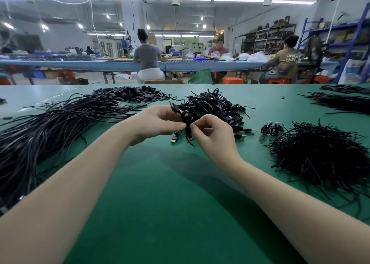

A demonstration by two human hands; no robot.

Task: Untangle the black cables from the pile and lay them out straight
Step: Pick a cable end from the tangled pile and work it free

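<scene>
A small coiled black cable [185, 117] is held above the green table [160, 193] between both hands. My left hand [158, 122] grips its upper part, a connector sticking up past the fingers. My right hand [212, 132] pinches a thin black tie at the coil's lower part. Right behind the hands lies the tangled pile of coiled black cables [216, 105]. Along the left, a long bundle of straight black cables [50, 127] stretches across the table.
A heap of thin black ties [320, 155] sits at the right, with two small coiled cables [270, 128] beside it. Flat black strips [136, 93] lie at the back left, more cable bundles [344, 101] at the far right. People sit at a bench beyond.
</scene>
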